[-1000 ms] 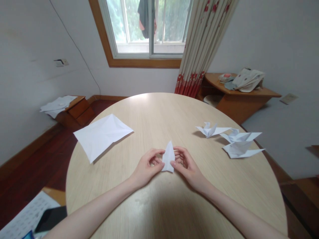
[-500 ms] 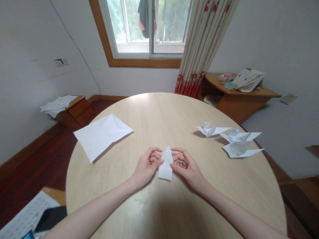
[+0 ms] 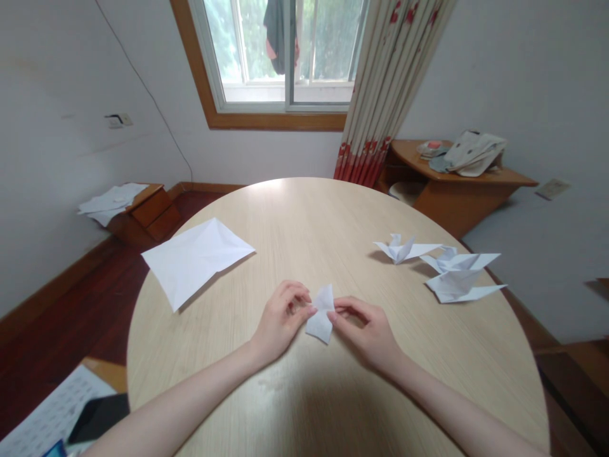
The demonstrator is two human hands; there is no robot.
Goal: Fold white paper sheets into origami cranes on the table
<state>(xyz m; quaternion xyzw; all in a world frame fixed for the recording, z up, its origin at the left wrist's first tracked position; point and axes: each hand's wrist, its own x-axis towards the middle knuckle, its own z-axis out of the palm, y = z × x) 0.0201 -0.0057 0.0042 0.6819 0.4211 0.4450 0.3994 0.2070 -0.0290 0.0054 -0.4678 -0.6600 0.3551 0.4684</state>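
Note:
A small folded piece of white paper (image 3: 320, 325) is held just above the round table, between both hands. My left hand (image 3: 284, 317) pinches its left edge with thumb and curled fingers. On the opposite edge, my right hand (image 3: 365, 327) grips it between thumb and forefinger. The folded paper is tilted slightly, wide at the bottom and narrower where the thumbs press. Its back side and the fingertips behind it are hidden.
A creased white sheet (image 3: 200, 257) lies at the table's left. Folded paper cranes (image 3: 454, 284) stand at the right. The round wooden table (image 3: 304, 216) fills the middle. A black phone (image 3: 98, 417) and a printed sheet (image 3: 52, 406) lie lower left, beyond the table edge.
The folded paper has changed shape: its pointed top now looks wider and skewed to the right. My right hand has shifted slightly right, its fingers closer to the thumb.

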